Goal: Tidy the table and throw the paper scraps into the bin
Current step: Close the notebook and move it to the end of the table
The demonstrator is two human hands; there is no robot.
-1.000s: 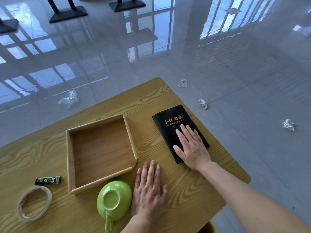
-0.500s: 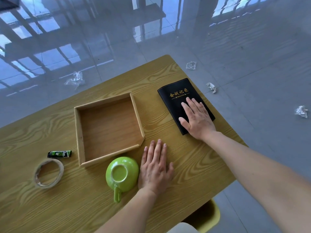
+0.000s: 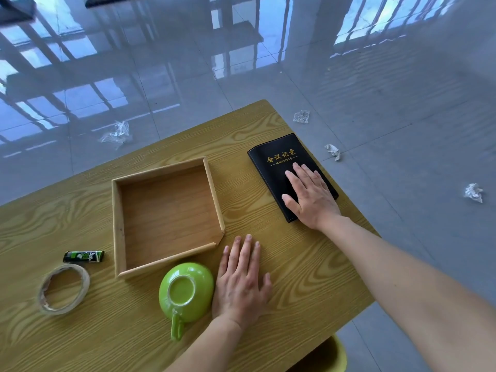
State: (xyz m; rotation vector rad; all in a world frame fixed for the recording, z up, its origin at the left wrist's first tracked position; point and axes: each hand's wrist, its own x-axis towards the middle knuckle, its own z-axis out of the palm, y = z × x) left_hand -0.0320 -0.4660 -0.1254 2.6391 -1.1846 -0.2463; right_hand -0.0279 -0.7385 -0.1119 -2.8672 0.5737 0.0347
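My right hand [image 3: 310,196] lies flat with straight fingers on the lower half of a black notebook [image 3: 281,157] near the wooden table's [image 3: 295,264] right edge. My left hand [image 3: 241,280] rests palm down on the table, right beside an upturned green cup [image 3: 185,291]. An empty wooden tray [image 3: 115,224] sits in the middle. Left of it lie a small green-black packet [image 3: 83,256] and a roll of tape [image 3: 64,289]. Crumpled paper scraps lie on the floor: one [image 3: 473,192] at right, one [image 3: 332,151] by the table edge. No bin is in sight.
Crumpled clear wrappers lie on the glossy tiled floor beyond the table, one [image 3: 301,116] at the far corner and one [image 3: 116,132] further left. A yellow seat [image 3: 339,355] shows under the table's near right edge. Dark furniture bases stand far back.
Both hands keep the same flat pose on the notebook and the table. Only the camera view has shifted, first dipping lower and then settling.
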